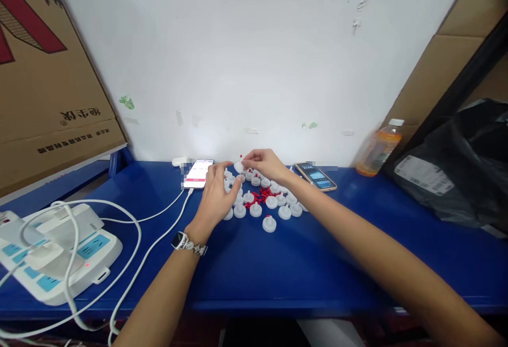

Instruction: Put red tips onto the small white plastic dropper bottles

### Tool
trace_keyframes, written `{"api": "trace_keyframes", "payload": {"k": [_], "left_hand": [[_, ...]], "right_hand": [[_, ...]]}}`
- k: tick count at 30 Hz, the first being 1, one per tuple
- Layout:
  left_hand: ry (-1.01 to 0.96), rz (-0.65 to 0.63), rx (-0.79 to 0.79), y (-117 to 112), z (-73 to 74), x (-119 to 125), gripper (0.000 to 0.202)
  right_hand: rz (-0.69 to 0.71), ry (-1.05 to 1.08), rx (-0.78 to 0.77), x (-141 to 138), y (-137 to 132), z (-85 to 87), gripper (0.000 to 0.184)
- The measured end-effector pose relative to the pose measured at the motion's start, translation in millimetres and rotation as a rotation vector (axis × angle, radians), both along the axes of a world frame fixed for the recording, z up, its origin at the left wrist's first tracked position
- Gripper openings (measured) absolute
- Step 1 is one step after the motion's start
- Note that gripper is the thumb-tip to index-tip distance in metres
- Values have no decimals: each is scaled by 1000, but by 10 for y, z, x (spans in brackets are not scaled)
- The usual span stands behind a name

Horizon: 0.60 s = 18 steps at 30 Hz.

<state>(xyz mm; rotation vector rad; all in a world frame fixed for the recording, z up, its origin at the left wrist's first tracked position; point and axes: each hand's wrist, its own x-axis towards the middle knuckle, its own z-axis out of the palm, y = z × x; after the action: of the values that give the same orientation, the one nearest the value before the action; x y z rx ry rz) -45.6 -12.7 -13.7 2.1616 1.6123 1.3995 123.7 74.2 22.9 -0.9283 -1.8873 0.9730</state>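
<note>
Many white plastic nozzle caps (255,210) stand in a cluster on the blue table, and small red tips (262,195) lie heaped among them. At the far side of the cluster, my right hand (265,163) pinches a white cap with a red tip (239,166). My left hand (217,188) rests at the cluster's left side, its thumb and fingers apart, with nothing visible in its grasp. Nearer to me, one cap with a red tip (269,224) stands apart from the others.
A lit phone (199,173) with a cable lies left of the caps, another phone (316,176) lies right. A white power strip (93,262) with looping cables takes up the left. An orange drink bottle (379,148) and a black plastic bag (456,162) stand at the right.
</note>
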Motion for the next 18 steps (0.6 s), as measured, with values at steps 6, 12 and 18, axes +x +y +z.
{"api": "trace_keyframes", "payload": {"k": [6, 12, 18], "left_hand": [[-108, -270, -142, -71, 48, 202, 36], [-69, -243, -80, -80, 62, 163, 41], [-43, -275, -78, -56, 38, 181, 40]], "right_hand": [[11, 115, -66, 368, -523, -165, 30], [-170, -596, 371, 505, -595, -204, 16], [-108, -861, 417, 401, -615, -160, 11]]}}
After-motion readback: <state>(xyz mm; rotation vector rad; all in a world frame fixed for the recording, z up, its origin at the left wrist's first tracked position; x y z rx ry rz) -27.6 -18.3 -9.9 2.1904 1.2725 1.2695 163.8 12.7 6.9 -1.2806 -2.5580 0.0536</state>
